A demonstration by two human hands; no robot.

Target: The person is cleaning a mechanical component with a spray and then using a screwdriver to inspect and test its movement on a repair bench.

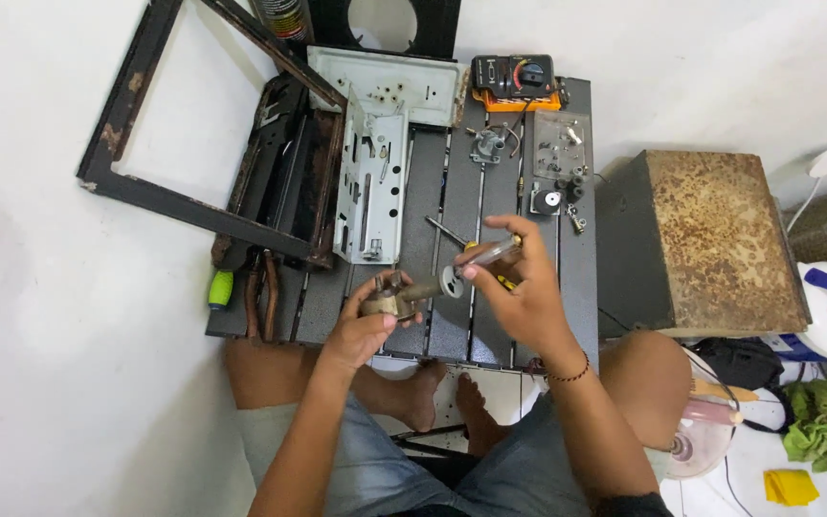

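Both hands are busy over the dark ribbed metal panel that lies on the floor in front of crossed legs. Left hand is curled around a brass-coloured valve fitting, fingers and thumb clamped on its body, with its stem pointing toward the other hand. Right hand pinches a screwdriver with a clear and yellow handle between thumb and fingertips, the shaft slanting up and left, well above the panel.

Judging from this, the step in hand looks like working on the fitting with the tool, a screw being loosened or tightened at its round end; the next move would call for seating the tip squarely while the left hand keeps the part from turning.

Farther up the panel lie a pale grey sheet-metal bracket, a black and orange multimeter and a clear tray of small parts. A rusty box stands to the right.

Where exactly the screwdriver tip sits is hard to make out, the small parts are too tiny to name, and the black frame is cut off at the top edge
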